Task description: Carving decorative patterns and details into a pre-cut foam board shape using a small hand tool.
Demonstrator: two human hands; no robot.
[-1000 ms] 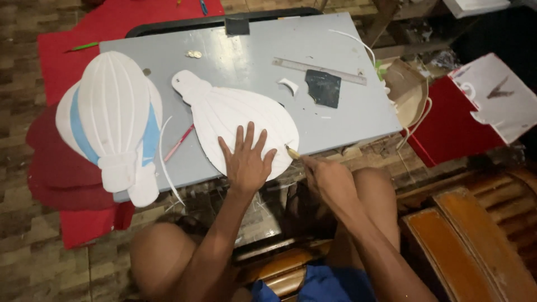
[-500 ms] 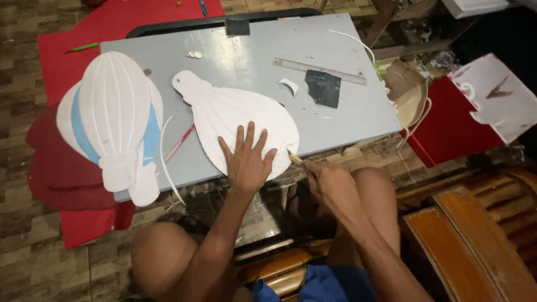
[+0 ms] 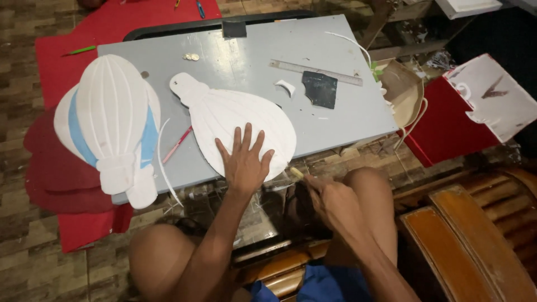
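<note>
My left hand [image 3: 244, 162] lies flat with fingers spread on the near end of a white balloon-shaped cutout [image 3: 235, 120] on the grey board [image 3: 251, 61]. My right hand [image 3: 330, 198] is closed around a small yellowish cutting tool [image 3: 296, 172], its tip at the cutout's near right edge, just off the board's front rim. A second, ribbed white balloon with blue bands [image 3: 112, 123] rests on the board's left end, overhanging it.
A metal ruler [image 3: 314, 71], a dark scrap [image 3: 320, 88], a small white offcut [image 3: 286, 86] and a red pencil [image 3: 178, 144] lie on the board. Red sheets [image 3: 140, 17] cover the floor behind and left. A red-and-white box [image 3: 464, 112] stands right; wooden furniture [image 3: 470, 246] is near right.
My right hand with the tool has drawn slightly back toward me along the cutout's edge. The left hand has stayed pressed on the cutout.
</note>
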